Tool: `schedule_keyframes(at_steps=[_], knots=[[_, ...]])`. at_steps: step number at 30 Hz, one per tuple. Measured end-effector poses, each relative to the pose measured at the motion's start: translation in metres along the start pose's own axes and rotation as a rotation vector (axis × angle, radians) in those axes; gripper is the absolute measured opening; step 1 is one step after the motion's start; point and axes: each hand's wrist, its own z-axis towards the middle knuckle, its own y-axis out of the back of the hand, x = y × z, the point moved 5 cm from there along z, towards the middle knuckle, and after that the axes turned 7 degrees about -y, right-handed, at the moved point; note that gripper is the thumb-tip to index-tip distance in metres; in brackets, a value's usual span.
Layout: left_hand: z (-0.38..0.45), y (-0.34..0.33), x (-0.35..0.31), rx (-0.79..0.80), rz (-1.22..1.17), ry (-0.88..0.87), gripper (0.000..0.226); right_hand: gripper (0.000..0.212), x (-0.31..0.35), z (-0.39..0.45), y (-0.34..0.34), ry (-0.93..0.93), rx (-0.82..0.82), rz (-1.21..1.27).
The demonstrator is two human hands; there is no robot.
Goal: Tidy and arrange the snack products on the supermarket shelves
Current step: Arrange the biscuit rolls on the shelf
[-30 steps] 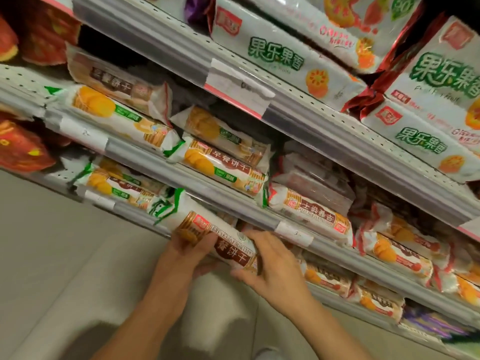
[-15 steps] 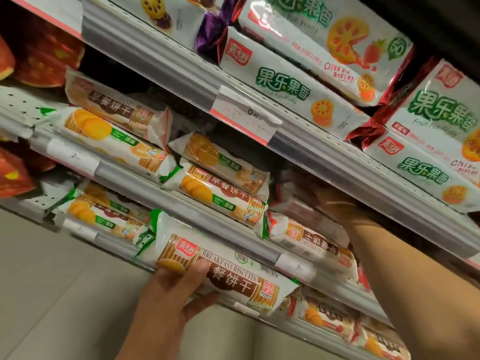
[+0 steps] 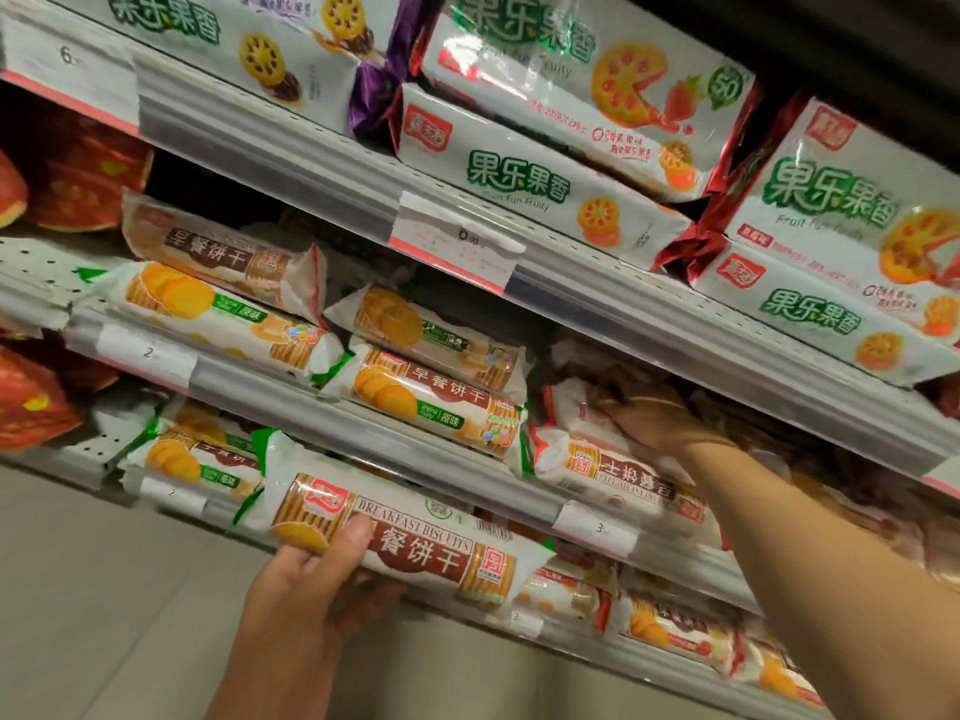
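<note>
The left hand (image 3: 306, 579) gripped a brown biscuit pack (image 3: 395, 537) while the right hand (image 3: 654, 418), grip unclear, reached into the middle shelf (image 3: 363, 413), probably making room there for it.

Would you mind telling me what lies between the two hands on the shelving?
In the head view, the grey shelf rail with a white price tag separates the left hand from the right hand.

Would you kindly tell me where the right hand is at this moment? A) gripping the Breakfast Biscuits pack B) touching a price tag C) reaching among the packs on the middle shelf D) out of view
C: the right hand reaches among the red-trimmed packs on the middle shelf, while the left hand holds the Breakfast Biscuits pack.
</note>
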Motion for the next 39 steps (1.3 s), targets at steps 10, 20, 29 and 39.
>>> schedule_keyframes(at_steps=[10, 20, 29, 39], knots=[[-0.006, 0.02, -0.038, -0.21, -0.044, -0.138, 0.062, 0.053, 0.109, -0.061, 0.023, 0.219, -0.352, -0.116], [-0.007, 0.036, -0.041, -0.416, -0.026, -0.05, 0.052, 0.066, 0.293, -0.093, 0.006, 0.657, -0.193, 0.149], [0.001, 0.033, -0.031, -0.38, 0.03, 0.066, 0.032, 0.056, 0.362, -0.065, -0.006, 0.637, -0.366, -0.028], [0.007, 0.032, -0.006, -0.409, -0.143, 0.088, 0.056, 0.052, 0.325, -0.088, -0.006, 0.737, -0.452, 0.179]])
